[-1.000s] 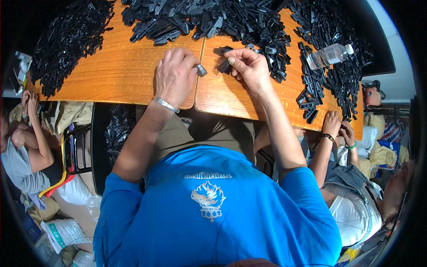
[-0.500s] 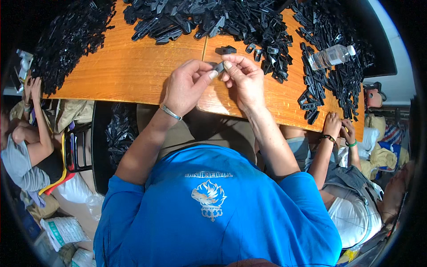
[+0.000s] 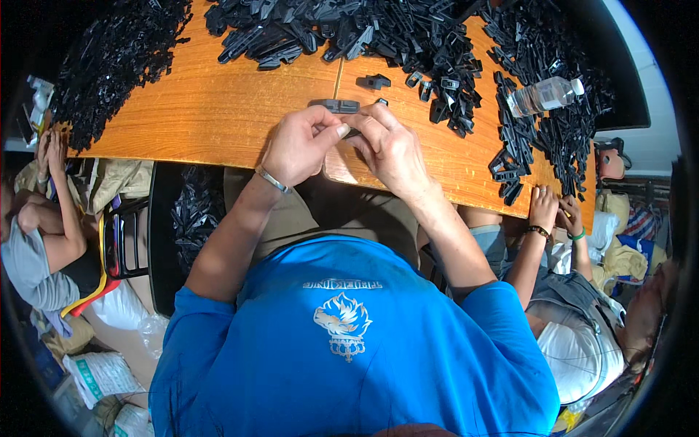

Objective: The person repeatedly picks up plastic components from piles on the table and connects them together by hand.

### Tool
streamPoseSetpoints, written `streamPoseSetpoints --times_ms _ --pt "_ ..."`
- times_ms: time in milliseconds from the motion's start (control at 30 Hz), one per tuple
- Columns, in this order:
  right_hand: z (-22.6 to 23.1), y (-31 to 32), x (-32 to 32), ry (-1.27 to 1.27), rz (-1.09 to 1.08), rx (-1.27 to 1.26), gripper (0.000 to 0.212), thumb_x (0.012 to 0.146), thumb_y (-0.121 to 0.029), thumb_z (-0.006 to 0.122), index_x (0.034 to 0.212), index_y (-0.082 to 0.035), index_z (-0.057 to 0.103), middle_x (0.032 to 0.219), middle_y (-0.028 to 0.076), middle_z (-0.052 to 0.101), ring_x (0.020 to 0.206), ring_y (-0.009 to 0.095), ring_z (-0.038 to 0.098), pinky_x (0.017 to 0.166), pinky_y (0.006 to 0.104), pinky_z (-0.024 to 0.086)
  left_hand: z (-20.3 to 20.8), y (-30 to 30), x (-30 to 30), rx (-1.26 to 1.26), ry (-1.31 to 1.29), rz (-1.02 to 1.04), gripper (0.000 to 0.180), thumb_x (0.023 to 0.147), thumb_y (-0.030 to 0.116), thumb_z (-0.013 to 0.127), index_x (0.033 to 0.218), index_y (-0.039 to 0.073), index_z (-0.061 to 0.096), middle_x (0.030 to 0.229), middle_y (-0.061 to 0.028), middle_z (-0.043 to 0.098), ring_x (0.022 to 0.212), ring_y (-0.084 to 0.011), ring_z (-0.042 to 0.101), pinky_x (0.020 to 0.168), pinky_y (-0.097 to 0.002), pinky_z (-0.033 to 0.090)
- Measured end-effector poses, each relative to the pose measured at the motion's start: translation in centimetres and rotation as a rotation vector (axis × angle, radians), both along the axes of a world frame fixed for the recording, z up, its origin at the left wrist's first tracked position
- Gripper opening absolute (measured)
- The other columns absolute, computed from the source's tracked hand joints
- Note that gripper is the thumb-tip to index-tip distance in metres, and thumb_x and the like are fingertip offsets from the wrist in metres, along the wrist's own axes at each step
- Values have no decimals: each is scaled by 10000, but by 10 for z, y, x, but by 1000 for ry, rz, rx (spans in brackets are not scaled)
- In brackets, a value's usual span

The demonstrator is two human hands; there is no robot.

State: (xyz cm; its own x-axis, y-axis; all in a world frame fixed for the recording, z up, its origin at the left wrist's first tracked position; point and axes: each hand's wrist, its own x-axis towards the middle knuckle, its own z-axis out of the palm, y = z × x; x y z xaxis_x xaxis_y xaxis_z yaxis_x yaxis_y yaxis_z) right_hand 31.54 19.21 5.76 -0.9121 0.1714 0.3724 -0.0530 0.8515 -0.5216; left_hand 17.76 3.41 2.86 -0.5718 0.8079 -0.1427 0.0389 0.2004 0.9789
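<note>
My left hand [image 3: 297, 149] is closed in a pinch, thumb pressed against the fingertips. My right hand [image 3: 393, 149] meets it from the right with bent fingers, also closed. Between their fingertips shows the edge of a small dark piece [image 3: 353, 133], mostly hidden by the fingers. Just beyond the fingers is a long black plastic part [image 3: 335, 106]; whether it rests on the table or touches the fingers, I cannot tell. A small black bit [image 3: 383, 103] peeks out behind the right fingers. Farther off, a single black clip-like part [image 3: 373, 81] lies on the wooden table [image 3: 196, 116].
Heaps of black plastic parts cover the far middle [image 3: 291, 33], far left [image 3: 109, 73] and right [image 3: 561, 138]. A clear bottle [image 3: 545, 96] lies on the right heap. Co-workers' hands are at the left [image 3: 51, 153] and right [image 3: 544, 211] table edges. A black bin of parts [image 3: 195, 218] stands beside my left arm.
My hands have come slightly nearer, and the right fingers have curled over. The grey-black piece seen between the fingertips is no longer plain there; a long black part now shows beyond them.
</note>
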Motion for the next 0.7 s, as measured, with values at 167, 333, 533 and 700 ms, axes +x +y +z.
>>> streamPoseSetpoints --times_ms 167,333,533,700 --pt "-6 11 -11 80 5 1 312 858 -54 822 1160 -58 741 1100 125 685 934 370 740 751 464 616 -12 3 -7 97 104 138 115 1009 108 773 1030 2 734 926 22 674 851 -74 595 757 -263 504" --pt "-3 23 -23 -36 -179 19 254 865 -61 835 1112 -40 778 1048 132 679 917 371 733 770 474 596 -1 9 -20 38 922 250 202 890 83 839 1065 32 752 1030 -75 694 1011 -286 656 876 -410 543" --pt "-9 40 -37 -103 -150 68 302 831 -104 875 1122 -46 812 1066 138 705 942 366 742 801 474 595 -9 11 -26 -52 898 182 208 843 121 866 1029 80 781 1047 -82 681 1048 -325 646 892 -447 549" --pt "-3 53 -40 -199 -75 133 328 807 -101 879 1125 -50 814 1083 132 717 935 363 748 799 467 601 -11 13 -28 -49 858 167 173 849 148 862 1001 107 790 1038 -66 671 1052 -316 648 878 -456 561"
